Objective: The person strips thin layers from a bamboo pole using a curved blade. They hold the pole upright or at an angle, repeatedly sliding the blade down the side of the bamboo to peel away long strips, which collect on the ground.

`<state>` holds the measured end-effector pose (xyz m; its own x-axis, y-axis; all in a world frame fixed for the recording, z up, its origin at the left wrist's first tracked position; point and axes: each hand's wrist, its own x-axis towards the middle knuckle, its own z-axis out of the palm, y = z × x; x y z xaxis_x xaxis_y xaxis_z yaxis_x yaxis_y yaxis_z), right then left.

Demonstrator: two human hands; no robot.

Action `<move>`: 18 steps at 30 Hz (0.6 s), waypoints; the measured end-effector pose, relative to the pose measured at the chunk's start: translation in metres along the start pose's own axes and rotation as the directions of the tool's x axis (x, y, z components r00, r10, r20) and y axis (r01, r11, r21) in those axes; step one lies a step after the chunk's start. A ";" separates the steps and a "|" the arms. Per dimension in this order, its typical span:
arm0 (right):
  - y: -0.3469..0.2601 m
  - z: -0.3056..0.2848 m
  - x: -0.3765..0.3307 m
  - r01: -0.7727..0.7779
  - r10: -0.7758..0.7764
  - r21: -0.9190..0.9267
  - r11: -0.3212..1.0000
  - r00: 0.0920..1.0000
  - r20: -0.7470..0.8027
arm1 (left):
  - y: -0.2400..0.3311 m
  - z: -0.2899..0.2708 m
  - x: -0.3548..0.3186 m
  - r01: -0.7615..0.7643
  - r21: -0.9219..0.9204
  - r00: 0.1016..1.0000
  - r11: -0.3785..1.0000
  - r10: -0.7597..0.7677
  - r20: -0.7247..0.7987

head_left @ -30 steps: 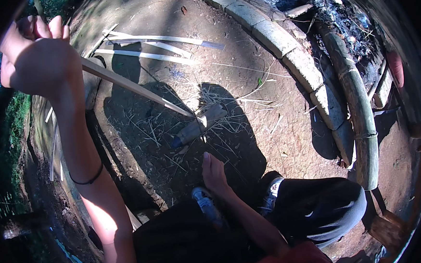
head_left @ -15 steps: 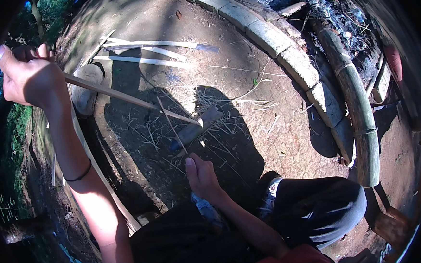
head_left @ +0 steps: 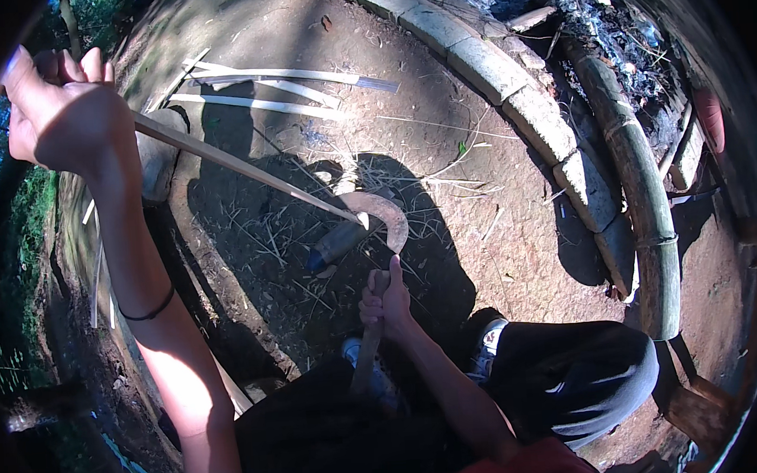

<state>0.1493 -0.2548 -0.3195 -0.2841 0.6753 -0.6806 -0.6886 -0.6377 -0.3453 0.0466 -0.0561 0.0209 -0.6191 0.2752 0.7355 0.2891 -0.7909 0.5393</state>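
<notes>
My left hand [head_left: 68, 121], raised at the upper left, is closed around a long pale bamboo strip [head_left: 227, 163]. The strip slants down to the middle, its pale cut tip over a short log [head_left: 337, 242] on the ground. With my right hand [head_left: 387, 301] I grip the wooden handle of a sickle [head_left: 397, 227]. The flat of its curved blade shows, and it arcs up and around beside the strip's tip. Whether blade and strip touch, I cannot tell. Thin shavings [head_left: 261, 235] lie scattered around the log, mostly in shade.
Several split bamboo strips [head_left: 273, 76] lie at the far left beyond a stone [head_left: 161, 154]. On the right, a curved brick edging [head_left: 494, 65] borders ash [head_left: 595, 24], with a thick bamboo pole [head_left: 650, 211] beside it. My bent knee [head_left: 611, 361] is at the lower right.
The sickle has turned from edge-on to showing its flat curved side, and my right hand has moved slightly up and right. My left hand has shifted a little right with the strip.
</notes>
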 end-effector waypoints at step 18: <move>0.034 -0.028 0.018 0.432 -0.554 -0.788 0.438 0.820 0.142 | 0.000 -0.015 0.010 -0.032 0.089 0.995 0.996 0.024 0.096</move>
<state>0.1391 -0.2745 -0.3619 0.0535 0.9598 -0.2756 0.1013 -0.2798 -0.9547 0.0294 -0.0614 0.0227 -0.5394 0.3075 0.7839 0.3726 -0.7477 0.5497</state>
